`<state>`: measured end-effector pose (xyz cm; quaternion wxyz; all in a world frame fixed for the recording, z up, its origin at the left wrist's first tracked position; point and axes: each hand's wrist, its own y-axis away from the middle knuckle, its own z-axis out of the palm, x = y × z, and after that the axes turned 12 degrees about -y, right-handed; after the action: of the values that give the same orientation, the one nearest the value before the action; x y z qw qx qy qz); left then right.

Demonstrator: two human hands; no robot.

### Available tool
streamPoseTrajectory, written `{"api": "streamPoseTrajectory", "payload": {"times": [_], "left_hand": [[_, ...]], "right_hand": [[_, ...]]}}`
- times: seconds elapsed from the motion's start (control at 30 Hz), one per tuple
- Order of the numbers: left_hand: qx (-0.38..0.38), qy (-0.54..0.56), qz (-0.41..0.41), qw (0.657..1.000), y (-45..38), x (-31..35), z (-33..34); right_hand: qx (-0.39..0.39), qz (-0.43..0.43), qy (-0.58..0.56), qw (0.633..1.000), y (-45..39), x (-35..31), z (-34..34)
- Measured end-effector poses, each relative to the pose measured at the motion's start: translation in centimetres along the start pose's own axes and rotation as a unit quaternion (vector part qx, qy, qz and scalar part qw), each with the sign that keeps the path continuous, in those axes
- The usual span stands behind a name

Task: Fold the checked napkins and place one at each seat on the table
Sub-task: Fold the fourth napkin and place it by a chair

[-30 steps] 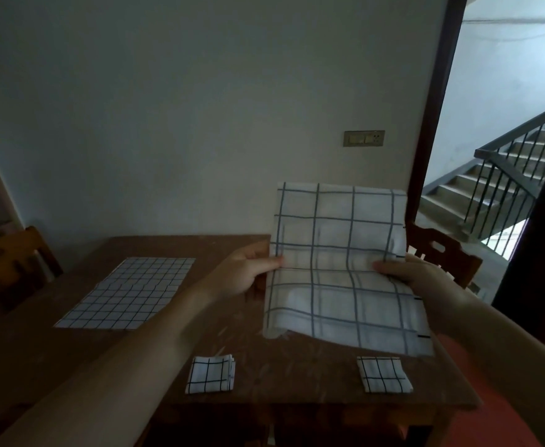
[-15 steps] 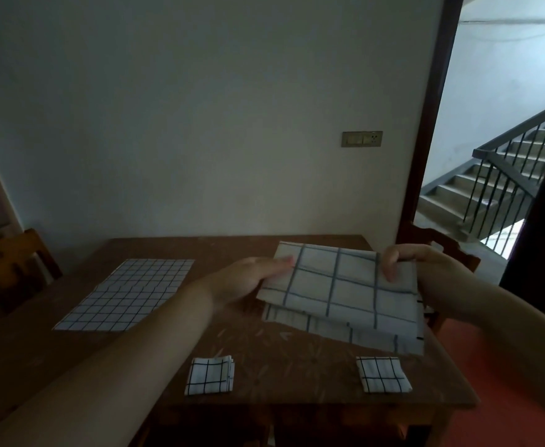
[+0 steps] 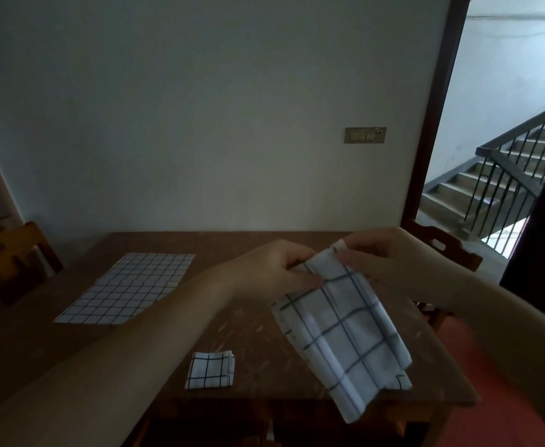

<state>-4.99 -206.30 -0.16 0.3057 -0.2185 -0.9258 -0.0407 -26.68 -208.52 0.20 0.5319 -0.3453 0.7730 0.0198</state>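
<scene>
Left hand [image 3: 276, 272]: fingers curled, pinching the top edge of the half-folded napkin [image 3: 342, 333] from the left side.
Right hand [image 3: 384, 262]: thumb and fingers pinching the same top edge where a corner pokes up, close beside the left hand.
Half-folded napkin: held in the air above the counter [image 3: 258, 321], hanging down and slanting toward the near right corner.
Handling: looks light, thin and limp; it drapes freely, so layers may slide apart. Probably best gripped at matched corners or along the fold, then flattened on the counter.
Material: white woven cloth with a wide dark-blue check, soft creases, hemmed edges.
Folded napkin [image 3: 210, 370]: small thick square, black check, lying flat near the front edge.
Unfolded cloth [image 3: 126, 288]: fine-checked, spread flat on the left.
Counter: dark brown wood, faintly patterned, slightly glossy.
Chairs [image 3: 16, 253]: wooden, one at each side.
</scene>
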Motion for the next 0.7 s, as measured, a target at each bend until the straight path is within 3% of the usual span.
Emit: {"api": "streamPoseTrajectory", "payload": {"times": [0.17, 0.3, 0.47, 0.7], "left_hand": [[0.117, 0.103, -0.006, 0.988, 0.3, -0.9, 0.3], [0.207, 0.272, -0.044, 0.939, 0.1, -1.9, 0.9], [0.222, 0.311, -0.033, 0.924, 0.0, -1.2, 1.2], [0.199, 0.325, -0.016, 0.924, -0.1, -0.8, 1.3]], "right_hand": [[0.107, -0.002, -0.086, 0.991, 0.0, 0.3, 0.6], [0.152, -0.016, -0.07, 0.986, 0.1, 0.5, 0.5], [0.131, -0.021, -0.072, 0.989, 0.5, 0.0, 0.7], [0.162, -0.004, -0.076, 0.984, 0.8, -0.1, 0.6]]}}
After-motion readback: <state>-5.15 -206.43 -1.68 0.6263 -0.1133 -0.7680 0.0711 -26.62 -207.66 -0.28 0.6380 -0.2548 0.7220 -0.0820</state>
